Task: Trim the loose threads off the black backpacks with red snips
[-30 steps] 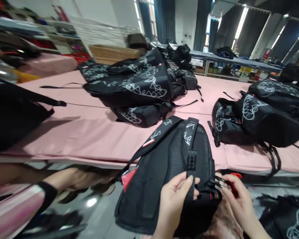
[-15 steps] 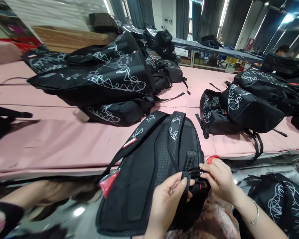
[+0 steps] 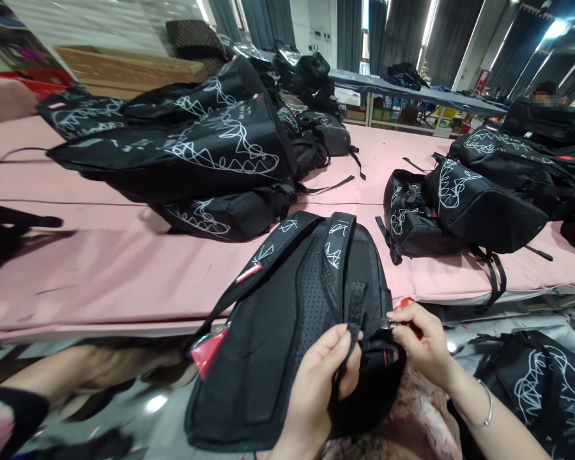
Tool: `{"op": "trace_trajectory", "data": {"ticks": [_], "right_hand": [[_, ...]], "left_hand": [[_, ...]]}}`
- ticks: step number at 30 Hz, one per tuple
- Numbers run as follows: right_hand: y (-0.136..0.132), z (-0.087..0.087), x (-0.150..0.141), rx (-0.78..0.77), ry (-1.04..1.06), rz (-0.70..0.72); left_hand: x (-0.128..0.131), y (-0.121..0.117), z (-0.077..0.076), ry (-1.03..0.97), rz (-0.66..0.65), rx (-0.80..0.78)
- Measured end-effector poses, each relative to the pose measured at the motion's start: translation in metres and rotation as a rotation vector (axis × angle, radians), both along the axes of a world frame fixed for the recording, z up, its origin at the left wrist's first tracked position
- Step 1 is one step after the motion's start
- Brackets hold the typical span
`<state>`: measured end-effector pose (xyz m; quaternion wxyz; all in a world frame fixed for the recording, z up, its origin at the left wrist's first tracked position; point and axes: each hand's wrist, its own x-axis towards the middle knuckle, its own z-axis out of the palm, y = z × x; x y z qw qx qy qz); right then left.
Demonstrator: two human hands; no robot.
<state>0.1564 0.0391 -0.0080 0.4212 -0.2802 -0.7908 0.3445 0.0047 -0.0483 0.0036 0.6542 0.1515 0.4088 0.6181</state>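
A black backpack (image 3: 268, 358) leans against the table edge, its padded back and shoulder straps towards me. White scribble prints mark the straps, and a red tag in clear plastic (image 3: 209, 352) hangs at its left side. My left hand (image 3: 316, 377) pinches a black webbing strap (image 3: 357, 300) near the pack's right side. Close by on the right, my right hand (image 3: 424, 338) is closed around small snips (image 3: 387, 324) with red at the handle. Their short metal tip points left, towards the strap. The fingers partly hide the tool.
Black backpacks with white scribbles are piled on the pink table (image 3: 172, 275), in a left heap (image 3: 230, 147) and a right heap (image 3: 489, 204). Another backpack (image 3: 546, 390) lies low at right. Another person's bare limb (image 3: 91, 370) reaches in from the left. A cardboard box (image 3: 129, 70) stands behind.
My right hand and the snips have drawn back slightly to the right of the strap. My left hand has shifted a little left, still pinching the webbing.
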Motion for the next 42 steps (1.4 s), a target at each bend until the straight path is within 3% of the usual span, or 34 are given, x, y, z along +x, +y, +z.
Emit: {"op": "trace_trajectory", "data": {"ticks": [3,6,8,11,14,17,21,26,29,32,39,42], "right_hand": [[0.0,0.0,-0.007,-0.374,0.172,0.026],[0.003,0.006,-0.018,-0.64,0.175,0.171],[0.004,0.01,-0.025,-0.735,0.13,0.211],[0.006,0.011,-0.031,-0.759,0.122,0.175],[0.005,0.007,-0.033,-0.715,0.099,0.151],[0.002,0.002,-0.031,-0.575,0.08,0.079],[-0.003,-0.002,-0.019,-0.274,-0.043,-0.001],[-0.005,-0.006,-0.011,0.144,-0.191,0.024],[-0.004,-0.006,-0.013,0.294,-0.227,0.026],[-0.002,-0.006,-0.013,0.282,-0.225,0.02],[-0.007,-0.012,-0.01,0.175,-0.179,-0.029],[-0.008,-0.014,-0.006,0.174,-0.185,0.017]], "left_hand": [[0.003,0.0,-0.002,-0.357,-0.14,0.032],[0.011,-0.001,-0.004,-0.446,-0.272,0.028],[0.016,-0.001,-0.007,-0.307,-0.23,-0.009],[0.016,-0.001,-0.011,0.195,0.04,0.0],[0.009,-0.001,-0.017,0.587,0.186,0.005],[0.004,-0.002,-0.022,0.482,0.187,-0.055],[0.001,-0.002,-0.022,0.312,0.236,-0.082],[0.002,-0.002,-0.022,0.407,0.257,-0.034],[0.003,-0.003,-0.024,0.518,0.255,-0.026],[0.002,-0.004,-0.023,0.539,0.225,-0.05],[0.003,-0.005,-0.016,0.376,0.194,-0.083],[-0.004,-0.008,-0.007,0.489,0.103,-0.009]]}}
